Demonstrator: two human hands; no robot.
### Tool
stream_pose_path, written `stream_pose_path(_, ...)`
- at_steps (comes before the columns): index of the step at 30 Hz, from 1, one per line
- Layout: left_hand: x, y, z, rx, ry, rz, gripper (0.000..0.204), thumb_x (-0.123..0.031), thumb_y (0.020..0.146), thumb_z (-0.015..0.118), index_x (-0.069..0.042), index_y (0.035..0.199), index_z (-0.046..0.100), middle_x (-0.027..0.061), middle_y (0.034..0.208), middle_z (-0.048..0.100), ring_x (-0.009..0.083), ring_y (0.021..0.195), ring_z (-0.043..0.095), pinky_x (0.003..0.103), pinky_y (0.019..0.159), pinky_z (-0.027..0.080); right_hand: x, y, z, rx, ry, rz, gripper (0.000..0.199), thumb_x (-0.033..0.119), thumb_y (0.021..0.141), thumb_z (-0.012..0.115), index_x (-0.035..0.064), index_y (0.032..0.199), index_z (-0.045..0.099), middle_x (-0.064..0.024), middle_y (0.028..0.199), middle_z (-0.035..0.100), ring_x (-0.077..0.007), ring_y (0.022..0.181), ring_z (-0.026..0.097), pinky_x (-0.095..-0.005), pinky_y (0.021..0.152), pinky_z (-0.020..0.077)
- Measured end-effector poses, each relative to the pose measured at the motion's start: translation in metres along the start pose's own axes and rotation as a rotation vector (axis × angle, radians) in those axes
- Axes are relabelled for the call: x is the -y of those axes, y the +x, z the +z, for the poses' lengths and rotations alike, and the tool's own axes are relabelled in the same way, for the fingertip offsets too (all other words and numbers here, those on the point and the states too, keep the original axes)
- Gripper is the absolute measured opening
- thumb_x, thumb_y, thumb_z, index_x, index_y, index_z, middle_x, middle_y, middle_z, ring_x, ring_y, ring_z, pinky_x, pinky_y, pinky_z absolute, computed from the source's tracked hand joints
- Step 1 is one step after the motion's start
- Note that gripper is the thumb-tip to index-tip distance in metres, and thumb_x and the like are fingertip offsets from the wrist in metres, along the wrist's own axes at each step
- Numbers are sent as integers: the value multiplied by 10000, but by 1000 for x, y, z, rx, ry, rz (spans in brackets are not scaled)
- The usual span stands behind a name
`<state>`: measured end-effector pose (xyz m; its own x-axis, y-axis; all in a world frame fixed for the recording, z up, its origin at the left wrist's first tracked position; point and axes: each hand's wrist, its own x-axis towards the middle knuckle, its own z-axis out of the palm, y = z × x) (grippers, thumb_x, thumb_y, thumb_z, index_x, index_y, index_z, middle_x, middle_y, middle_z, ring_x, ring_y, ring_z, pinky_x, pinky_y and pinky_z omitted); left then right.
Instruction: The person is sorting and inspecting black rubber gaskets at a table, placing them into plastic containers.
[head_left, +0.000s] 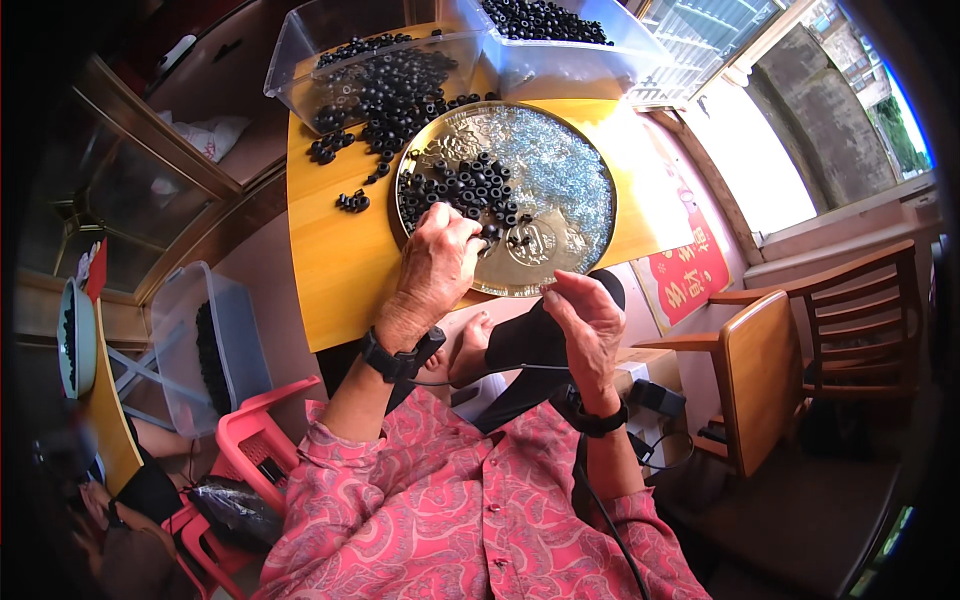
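Observation:
A round metallic tray [470,288] sits on the yellow table in front of me. On its left part lies a pile of small black ring-shaped pieces [470,185]; small clear, bluish pieces [560,165] are spread over its far and right part. My left hand [440,250] reaches over the tray's near left edge, its fingers curled closed at the near side of the black pile. What its fingertips hold is mostly hidden. My right hand [588,312] is at the tray's near right edge, thumb and fingers drawn together; anything between them is too small to make out.
More black pieces [395,130] spill over the yellow table [335,250] from a tipped clear bin [290,75]. Another clear bin [570,65] with black pieces stands at the back. A pink plastic chair [245,430] is at left, a wooden chair [760,370] at right. Cables run by both wrists.

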<state>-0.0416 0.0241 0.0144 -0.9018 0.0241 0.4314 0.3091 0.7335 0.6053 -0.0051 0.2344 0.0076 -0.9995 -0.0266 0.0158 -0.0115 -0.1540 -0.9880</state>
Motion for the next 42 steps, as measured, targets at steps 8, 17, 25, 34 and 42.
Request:
stream_pose_path(8, -10, -1, 9, 81, 132, -23, 184, -109, 774, 721, -6, 918, 668, 145, 921, 545, 308, 878, 584, 392, 784, 491, 3, -3, 4, 18, -33, -18, 243, -20, 868, 674, -6, 1109, 650, -48, 966, 703, -72, 889, 644, -202, 793, 500)
stream_pose_path(17, -27, -14, -5, 2, -452, -192, 187, -65, 858, 695, -2, 1029, 658, 68, 960, 649, 120, 790, 663, 248, 713, 577, 6, -7, 5, 9, -68, -17, 240, -25, 863, 676, -6, 1101, 648, -55, 959, 705, -88, 895, 656, -210, 806, 508)
stream_pose_path(25, -34, -49, -17, 142, -1668, -676, 265, -91, 951, 589, 28, 1188, 610, 154, 1071, 678, 195, 905, 690, 306, 852, 566, 17, -17, 18, 35, -84, -83, 230, -43, 858, 674, -5, 1084, 646, -48, 937, 696, -88, 870, 654, -217, 795, 507)
stream_pose_path(34, -27, -74, -3, 67, -1806, -704, 228, -64, 930, 611, 20, 1142, 622, 139, 1021, 690, 181, 884, 700, 278, 782, 587, 26, -24, 32, 81, -239, -223, 238, -68, 835, 670, -1, 1063, 648, -54, 908, 695, -88, 819, 655, -224, 758, 508)
stream_pose_path(42, -31, -80, -1, 56, -1755, -734, 212, -59, 918, 633, 3, 1120, 643, 94, 989, 694, 171, 849, 694, 301, 756, 596, 28, -25, 39, 113, -424, -368, 255, -76, 812, 682, 13, 1049, 648, -65, 862, 676, -112, 760, 660, -229, 682, 506)
